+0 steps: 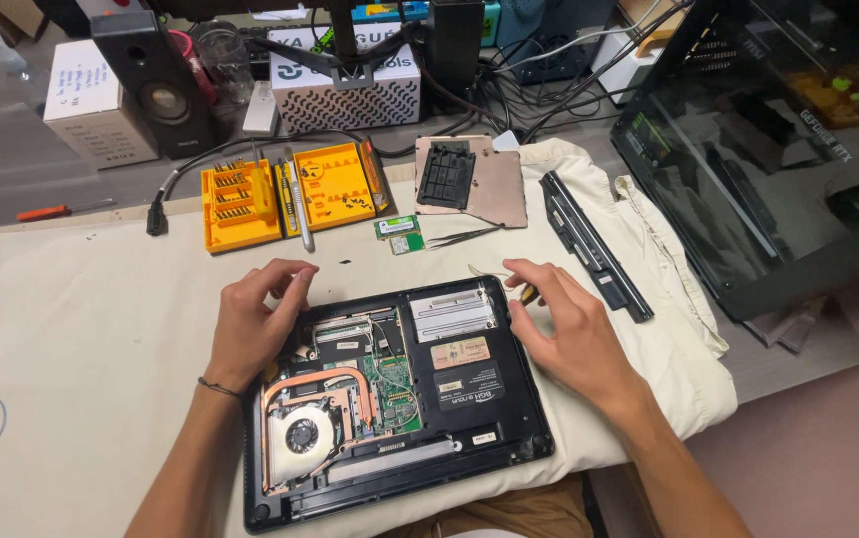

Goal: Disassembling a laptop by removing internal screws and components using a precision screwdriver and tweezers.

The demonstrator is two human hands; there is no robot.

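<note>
An opened black laptop (489, 418) lies bottom-up on a cream cloth (81, 329), its fan, copper heat pipe and green board (390, 384) exposed. My left hand (255, 319) rests on the laptop's upper left corner, fingers curled at the edge. My right hand (559, 324) sits at the upper right corner, its fingertips pinched on a small yellow-and-black object (527, 293) that is mostly hidden.
A yellow screwdriver bit case (290, 194) lies open behind the laptop. Two small green cards (398, 231), tweezers (464, 237), a removed cover panel (469, 179) and a long black battery (594, 244) lie nearby. A glass-sided computer case (768, 149) stands at right, a speaker (155, 85) at back left.
</note>
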